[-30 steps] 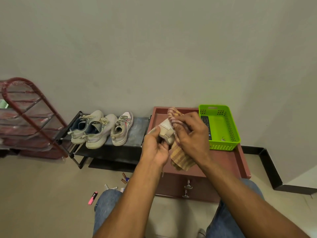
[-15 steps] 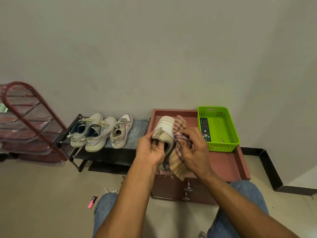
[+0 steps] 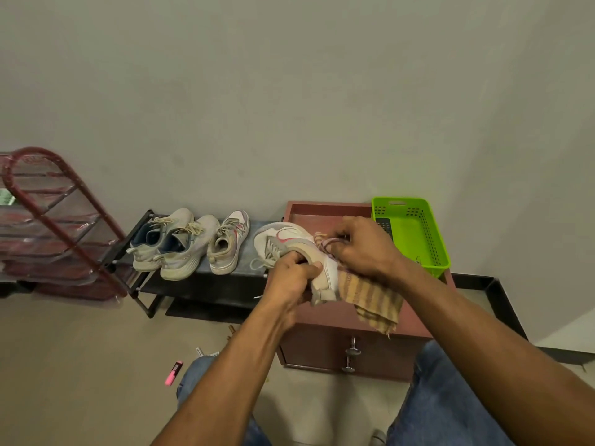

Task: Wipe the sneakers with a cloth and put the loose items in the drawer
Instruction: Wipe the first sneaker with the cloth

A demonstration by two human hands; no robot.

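Note:
My left hand (image 3: 294,278) grips a white sneaker with pink trim (image 3: 289,241) by its heel, holding it above the brown drawer cabinet (image 3: 341,320). My right hand (image 3: 363,246) holds a striped orange cloth (image 3: 370,297) bunched against the sneaker's side, and the cloth's loose end hangs down over the cabinet top. Three more pale sneakers (image 3: 190,243) stand on a low black rack (image 3: 206,284) to the left. On the floor lie a pink highlighter (image 3: 174,372) and some small loose items (image 3: 203,351). The drawer front with its metal knobs (image 3: 351,355) is closed.
A green plastic basket (image 3: 418,233) with a remote control (image 3: 384,226) inside sits on the cabinet's right rear. A red wire rack (image 3: 48,226) stands at the far left by the wall. My knees in jeans (image 3: 450,397) frame the bottom of the view.
The sneaker has been turned so its side faces up and has shifted left. My right hand with the cloth has moved along it toward the right.

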